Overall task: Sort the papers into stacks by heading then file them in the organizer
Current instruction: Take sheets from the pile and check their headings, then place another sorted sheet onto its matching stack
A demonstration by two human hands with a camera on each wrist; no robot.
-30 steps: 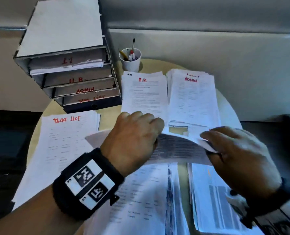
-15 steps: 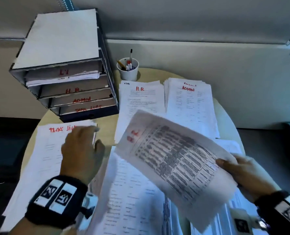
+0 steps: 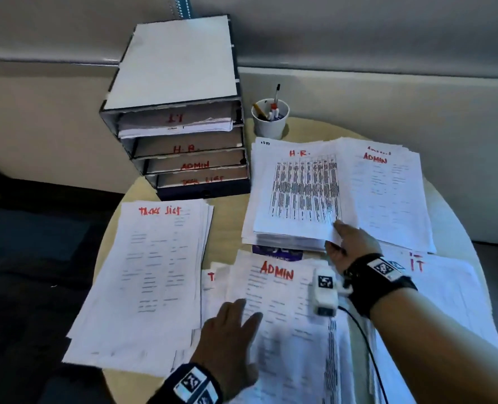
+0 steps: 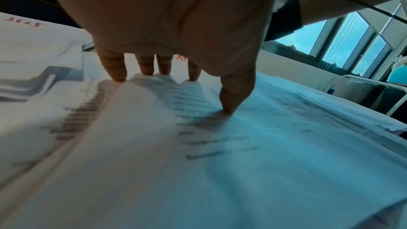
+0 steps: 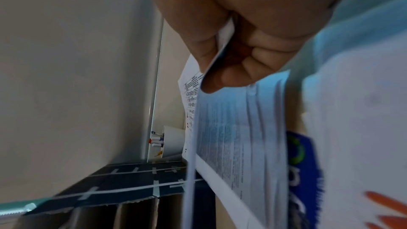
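Observation:
Paper stacks with red headings cover the round table (image 3: 233, 217). My right hand (image 3: 348, 243) pinches the near right corner of a gridded H.R. sheet (image 3: 300, 191) lying on the H.R. stack (image 3: 282, 240); in the right wrist view thumb and fingers (image 5: 209, 53) clamp that sheet (image 5: 224, 41). My left hand (image 3: 230, 328) presses spread fingertips (image 4: 226, 105) on the top ADMIN sheet (image 3: 285, 310) of the unsorted pile (image 4: 198, 163). An ADMIN stack (image 3: 387, 196) lies at the far right. The TASK LIST stack (image 3: 148, 272) is on the left. An IT sheet (image 3: 446, 287) lies right.
A dark four-slot organizer (image 3: 178, 141), labelled IT, H.R., ADMIN and TASK LIST, stands at the table's back left. Beside it is a white cup of pens (image 3: 269, 119). A blue printed item (image 3: 277, 252) peeks out under the H.R. stack. A wall runs behind.
My right hand carried the gridded H.R. sheet from mid-air down onto the H.R. stack. My left hand moved from the TASK LIST stack onto the ADMIN sheet of the near pile.

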